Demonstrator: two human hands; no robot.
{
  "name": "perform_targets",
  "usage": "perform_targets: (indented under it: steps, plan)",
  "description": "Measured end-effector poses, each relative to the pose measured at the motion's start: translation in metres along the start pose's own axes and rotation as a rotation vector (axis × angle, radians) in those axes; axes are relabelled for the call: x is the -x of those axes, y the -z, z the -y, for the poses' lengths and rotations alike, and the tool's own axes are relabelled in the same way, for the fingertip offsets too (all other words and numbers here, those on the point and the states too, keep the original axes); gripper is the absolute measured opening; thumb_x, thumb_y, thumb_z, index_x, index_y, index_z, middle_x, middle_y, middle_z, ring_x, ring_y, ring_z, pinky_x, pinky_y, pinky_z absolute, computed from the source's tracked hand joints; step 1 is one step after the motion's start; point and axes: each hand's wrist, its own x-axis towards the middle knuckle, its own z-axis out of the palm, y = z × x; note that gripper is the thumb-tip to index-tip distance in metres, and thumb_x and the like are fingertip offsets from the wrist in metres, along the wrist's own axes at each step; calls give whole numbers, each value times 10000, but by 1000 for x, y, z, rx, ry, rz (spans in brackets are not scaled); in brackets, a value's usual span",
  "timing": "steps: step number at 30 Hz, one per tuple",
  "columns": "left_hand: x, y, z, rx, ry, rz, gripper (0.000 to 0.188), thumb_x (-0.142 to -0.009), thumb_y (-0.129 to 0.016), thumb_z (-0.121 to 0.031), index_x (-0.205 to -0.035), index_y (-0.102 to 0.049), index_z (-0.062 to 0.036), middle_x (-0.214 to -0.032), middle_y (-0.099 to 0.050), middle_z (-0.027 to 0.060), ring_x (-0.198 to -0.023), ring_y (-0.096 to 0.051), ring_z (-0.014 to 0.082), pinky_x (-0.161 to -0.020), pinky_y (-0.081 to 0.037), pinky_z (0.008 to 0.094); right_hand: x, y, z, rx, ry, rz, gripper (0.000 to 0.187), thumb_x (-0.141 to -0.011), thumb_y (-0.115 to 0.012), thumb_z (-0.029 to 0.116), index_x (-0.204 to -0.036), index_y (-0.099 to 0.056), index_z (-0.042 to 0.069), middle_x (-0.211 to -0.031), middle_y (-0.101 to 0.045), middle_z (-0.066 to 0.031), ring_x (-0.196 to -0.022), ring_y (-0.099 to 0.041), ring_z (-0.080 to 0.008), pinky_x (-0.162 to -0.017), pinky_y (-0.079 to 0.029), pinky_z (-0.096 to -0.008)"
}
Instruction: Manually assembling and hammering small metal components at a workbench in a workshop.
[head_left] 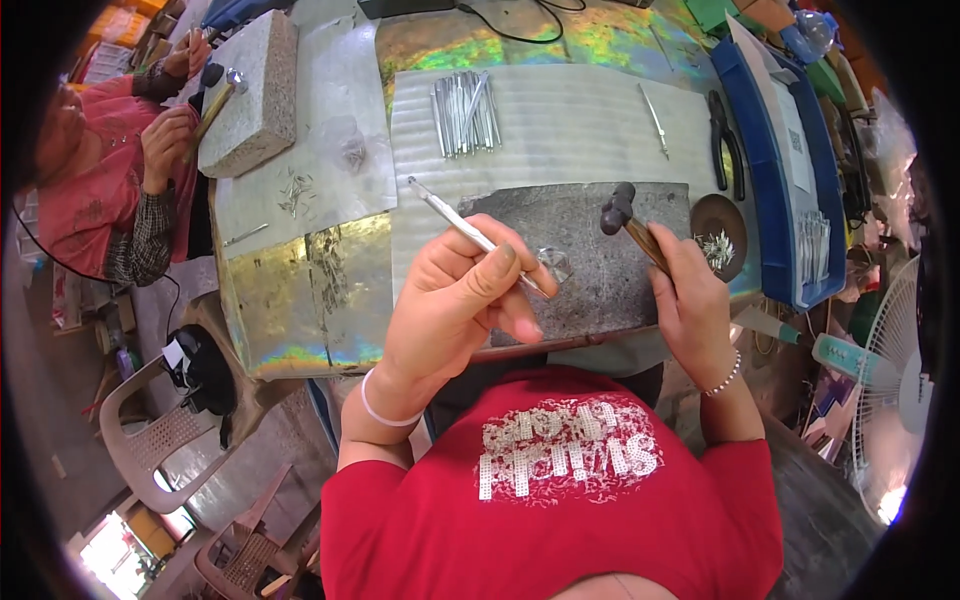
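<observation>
Head view, left hand: The left hand (465, 285) pinches a slim silver rod (448, 213) near the counter's near edge, its far end apparently left free.
Right hand: The right hand (695, 300) has its fingers wrapped around the wooden handle of a hammer (632, 228), seemingly keeping the head clear over the dark slab (605, 290).
Within reach: A brown bowl (712, 210) and black pliers (723, 145) sit toward the counter's right edge, probably for handiness; spare rods (466, 115) lie bunched toward the far edge.
Counter: The gold, iridescent counter (285, 290) carries white sheeting (560, 125), perhaps as protection.
Room: A co-worker (90, 200) sits left; a fan (880, 380) stands right.
</observation>
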Motion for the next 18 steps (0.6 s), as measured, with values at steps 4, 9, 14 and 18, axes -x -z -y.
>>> perform_targets:
  steps: [4, 9, 14, 18]
  plan:
    - [-4, 1, 2, -20, 18, 2, 154, -935, -511, -166, -933, -538, -14, -855, -638, 143, -566, -633, 149, -505, -511, 204, 2, -11, -5, 93, -2, 36, 489, -754, -586, -11, -1227, -487, 60, -884, -510, -125, -702, -554, -307, -591, -458, -380]
    - [-12, -3, 2, -59, 74, -6, 151, -919, -543, -164, -933, -542, -13, -818, -638, 137, -537, -618, 137, -488, -495, 197, -1, -10, -5, 161, 70, 92, 518, -726, -610, -7, -1224, -472, 35, -916, -501, -122, -843, -528, -292, -694, -446, -386]
    - [-20, -3, 4, -66, 107, 5, 150, -912, -554, -153, -934, -547, -5, -796, -636, 135, -506, -597, 126, -469, -479, 195, -11, 3, -9, 89, 78, 147, 444, -740, -625, 35, -1164, -495, 20, -906, -506, -138, -848, -518, -315, -697, -430, -399]
    - [-24, -2, 4, -59, 133, -14, 149, -903, -565, -138, -946, -546, 3, -779, -637, 134, -497, -590, 122, -462, -470, 193, -30, 15, -25, -3, 16, 74, 316, -786, -599, 67, -1090, -534, 16, -874, -545, -153, -783, -549, -324, -685, -430, -385]
